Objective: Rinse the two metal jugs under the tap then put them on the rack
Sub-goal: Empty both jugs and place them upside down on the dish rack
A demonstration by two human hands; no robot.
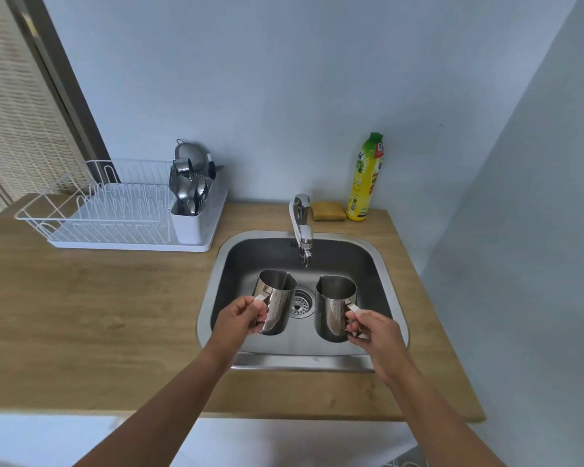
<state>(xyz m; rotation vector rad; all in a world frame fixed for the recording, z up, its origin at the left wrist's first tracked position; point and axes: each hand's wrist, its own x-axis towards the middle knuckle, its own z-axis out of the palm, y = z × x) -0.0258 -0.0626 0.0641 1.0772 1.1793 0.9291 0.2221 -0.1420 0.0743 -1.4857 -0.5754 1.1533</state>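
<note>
Left hand, right hand each grasp shiny steel jug over sink.

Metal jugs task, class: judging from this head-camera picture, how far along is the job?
Done: nothing clearly; no water visibly runs from the tap. In hand: the left hand holds the left jug and the right hand holds the right jug by their handles, over the sink. Left: rinsing both, then placing them on the dish rack, which holds only cutlery and utensils.
</note>
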